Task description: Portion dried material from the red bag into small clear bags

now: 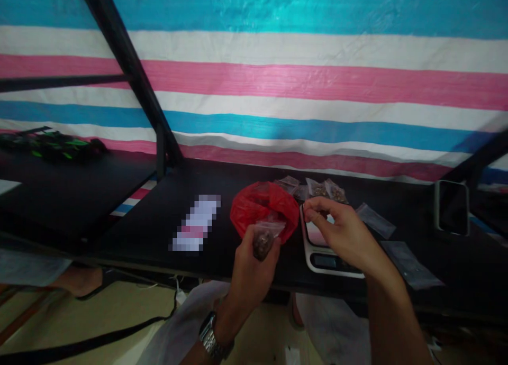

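Note:
In my left hand (254, 267) is a small clear zip bag (265, 238) part-filled with small brownish pieces, gripped by its sides with the top upward. Just behind it lies a red plastic bag (243, 209) with its mouth open. My right hand (337, 225) hovers over a white digital scale (311, 262), thumb and fingertips pinched together; what they hold, if anything, is too small to make out. Behind the scale, several filled zip bags (335, 190) lie together. Flat zip bags (375, 219) rest on the right of the scale, another one (413, 264) nearer to me.
A phone (451, 207) stands at the right of the black table (159, 222). To the left lies a blurred-out paper (198, 222). A green and black toy car (55, 145) sits on the neighbouring table. Striped sheeting (278, 79) hangs behind, with a black metal post (135, 74) before it.

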The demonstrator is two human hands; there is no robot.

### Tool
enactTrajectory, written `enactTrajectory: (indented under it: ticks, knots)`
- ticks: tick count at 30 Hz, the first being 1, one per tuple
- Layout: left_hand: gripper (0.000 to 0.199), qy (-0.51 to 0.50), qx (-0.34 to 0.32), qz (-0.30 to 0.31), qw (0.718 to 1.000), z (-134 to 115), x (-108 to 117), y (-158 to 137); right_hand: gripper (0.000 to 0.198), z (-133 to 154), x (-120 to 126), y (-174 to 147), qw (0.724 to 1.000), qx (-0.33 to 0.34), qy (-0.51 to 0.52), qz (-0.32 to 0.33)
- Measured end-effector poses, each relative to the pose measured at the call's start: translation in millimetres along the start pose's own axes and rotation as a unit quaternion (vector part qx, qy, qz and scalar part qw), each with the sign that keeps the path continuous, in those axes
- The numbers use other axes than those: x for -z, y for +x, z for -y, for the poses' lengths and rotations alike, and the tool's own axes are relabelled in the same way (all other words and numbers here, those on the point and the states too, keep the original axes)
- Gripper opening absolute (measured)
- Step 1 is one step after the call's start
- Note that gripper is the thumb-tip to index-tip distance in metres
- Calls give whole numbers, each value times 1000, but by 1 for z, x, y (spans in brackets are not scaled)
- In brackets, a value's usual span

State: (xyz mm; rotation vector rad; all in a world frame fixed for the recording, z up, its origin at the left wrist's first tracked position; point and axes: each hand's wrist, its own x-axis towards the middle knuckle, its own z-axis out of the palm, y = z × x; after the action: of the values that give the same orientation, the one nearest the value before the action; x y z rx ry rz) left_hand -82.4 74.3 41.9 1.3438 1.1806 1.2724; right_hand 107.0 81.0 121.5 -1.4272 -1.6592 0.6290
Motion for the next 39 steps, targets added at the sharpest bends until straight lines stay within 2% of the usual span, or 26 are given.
enactTrajectory:
  ticks: [2,5,8,11,14,18,23,29,34,39]
  knots:
    - [19,-2,-1,4,1000,0,-2,-1,16,0,4,-3,1000,8,2,-2]
    - [19,-14,-14,34,999,2,-7,-1,25,5,-10,-4,997,19,43,62]
    - [24,-17,-18,43,999,6,-11,0,15,8,-25,1,993,4,83,83]
    - [31,-18,-28,33,999,12,-10,2,12,0,-15,7,996,3,87,-8]
    - [28,-6,-49,15,999,19,-5,5,16,-21,15,8,990,-17,81,-114]
    - [26,-16,-35,-9,999,18,5,7,23,-52,47,3,988,-69,39,-131]
    - [28,-17,-31,-26,999,10,12,-1,28,-67,55,-1,984,-96,31,-149]
    - [14,-3,-120,-23,992,13,17,-5,29,-81,57,2,983,-130,8,-128]
    - [18,36,-212,-47,976,15,16,-8,27,-101,52,8,971,-130,-95,-178]
    - [26,80,-296,-22,951,20,14,-14,33,-107,53,11,961,-107,-104,-234]
